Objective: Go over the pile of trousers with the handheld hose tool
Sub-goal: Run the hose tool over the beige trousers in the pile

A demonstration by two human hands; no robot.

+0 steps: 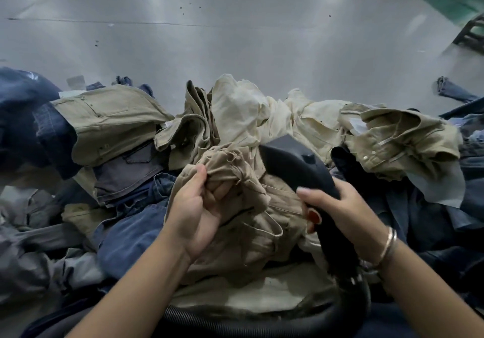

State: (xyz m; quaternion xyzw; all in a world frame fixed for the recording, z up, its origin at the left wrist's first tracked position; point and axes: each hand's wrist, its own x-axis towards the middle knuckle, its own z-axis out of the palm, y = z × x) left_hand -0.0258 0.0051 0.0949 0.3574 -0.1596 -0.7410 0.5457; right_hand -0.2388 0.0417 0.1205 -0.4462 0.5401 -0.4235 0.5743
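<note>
A: Where does the tool sit relative to the cloth being held?

B: The right hand clasps the black handheld hose tool. Its long axis runs up and left, so the nozzle lies just right of the frayed khaki trouser hem. The left hand bunches that hem in curled fingers and is the nearer 1 to it.

A: Any containers?

B: None visible. The pile of trousers lies loose on a grey floor. The ribbed hose curves along the bottom edge.
</note>
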